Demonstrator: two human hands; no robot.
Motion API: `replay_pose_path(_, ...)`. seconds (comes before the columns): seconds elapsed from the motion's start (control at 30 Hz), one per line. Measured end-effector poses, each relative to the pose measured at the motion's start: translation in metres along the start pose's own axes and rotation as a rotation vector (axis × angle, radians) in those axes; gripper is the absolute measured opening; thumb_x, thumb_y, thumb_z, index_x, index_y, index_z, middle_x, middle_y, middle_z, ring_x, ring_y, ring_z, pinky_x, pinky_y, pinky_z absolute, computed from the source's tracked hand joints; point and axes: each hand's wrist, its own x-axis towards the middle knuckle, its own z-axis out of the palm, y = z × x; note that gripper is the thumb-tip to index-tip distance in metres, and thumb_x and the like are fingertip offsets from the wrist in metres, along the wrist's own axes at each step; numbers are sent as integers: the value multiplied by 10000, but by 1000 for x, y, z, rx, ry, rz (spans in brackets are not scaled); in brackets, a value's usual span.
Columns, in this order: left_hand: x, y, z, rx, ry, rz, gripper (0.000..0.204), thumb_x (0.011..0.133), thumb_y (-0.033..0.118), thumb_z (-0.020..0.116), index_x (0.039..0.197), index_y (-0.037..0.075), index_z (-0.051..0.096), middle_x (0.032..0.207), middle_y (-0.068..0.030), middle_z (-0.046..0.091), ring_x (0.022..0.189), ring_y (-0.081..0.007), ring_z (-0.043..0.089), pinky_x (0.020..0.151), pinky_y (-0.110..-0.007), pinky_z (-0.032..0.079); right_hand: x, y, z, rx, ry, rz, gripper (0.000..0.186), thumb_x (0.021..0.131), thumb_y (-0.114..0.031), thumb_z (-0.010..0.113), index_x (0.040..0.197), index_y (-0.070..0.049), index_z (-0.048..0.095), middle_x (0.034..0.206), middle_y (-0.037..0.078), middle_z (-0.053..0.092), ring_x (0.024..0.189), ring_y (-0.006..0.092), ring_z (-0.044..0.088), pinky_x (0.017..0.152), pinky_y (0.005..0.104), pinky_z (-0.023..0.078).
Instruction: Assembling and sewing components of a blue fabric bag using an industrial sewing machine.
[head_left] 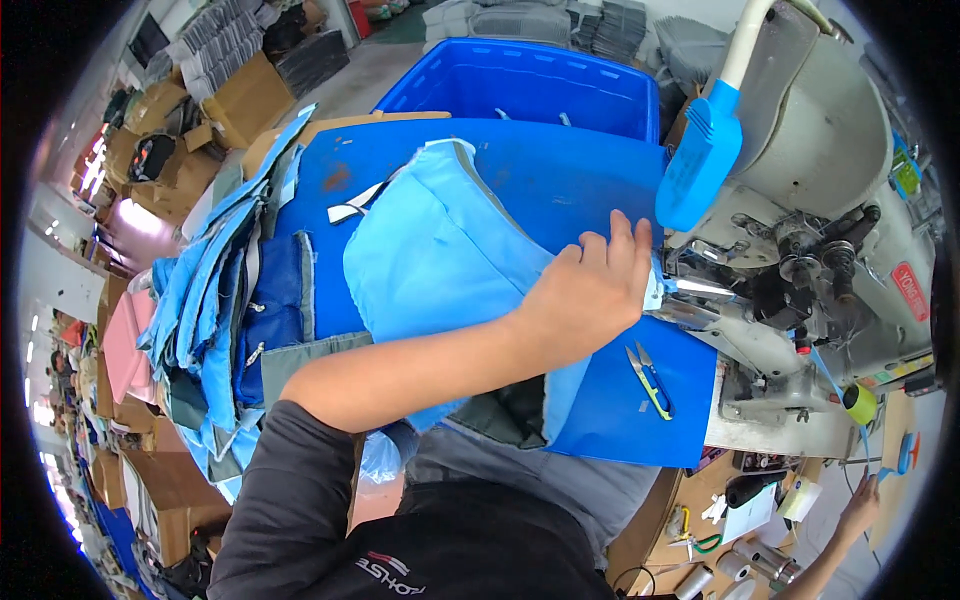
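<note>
My left hand reaches across a light blue fabric piece with grey lining, its curled fingers gripping the fabric beside the metal attachment of a sewing machine. My right hand is low at the far right, closed on a narrow blue strip that runs down from the machine past a yellow-green cylinder. Scissors lie on the blue work surface below my left hand. Whatever is under that hand's fingers is partly hidden.
A stack of blue fabric pieces lies at left. A blue bin stands behind the table. Cardboard boxes fill the left background. Tools, spools and paper cover a lower shelf at right. A blue lamp-like fixture hangs over the machine.
</note>
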Motion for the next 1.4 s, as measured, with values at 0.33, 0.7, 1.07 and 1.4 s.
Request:
replay_pose_path(0.33, 38, -66, -14, -1263, -1010, -318, 782, 969, 635, 442, 1299, -66, 542, 1168, -239, 642, 1127, -350, 590, 956, -410, 449, -16, -21, -25, -30, -192, 70, 334, 1014, -255, 539, 800, 1, 542, 731, 229, 571, 641, 420, 573, 552, 496, 419)
replay_pose_path(0.7, 24, -52, 19, -1734, -569, -590, 410, 883, 334, 725, 1108, -8, 694, 988, -83, 696, 933, -152, 629, 814, -290, 476, 13, -115, -107, 320, -48, -31, 242, 924, -125, 608, 1098, 43, 615, 1090, 209, 588, 987, 347, 600, 822, 423, 480)
replay_pose_path(1.07, 33, -51, 18, -1679, -761, -753, 311, 881, 248, 664, 1099, 27, 685, 1047, -79, 676, 997, -161, 602, 883, -297, 451, 122, -316, -114, 682, 124, -185, 335, 833, -17, 691, 1152, 32, 602, 1164, 204, 589, 1117, 380, 550, 1001, 410, 414)
replay_pose_path(1.4, 43, -31, 35, -1577, -283, -500, 312, 921, 119, 544, 1216, 17, 552, 1100, -156, 628, 1056, -261, 583, 928, -372, 446, 127, -294, -98, 595, 219, -378, 141, 794, -7, 733, 862, -4, 610, 776, 134, 597, 770, 339, 544, 783, 426, 444)
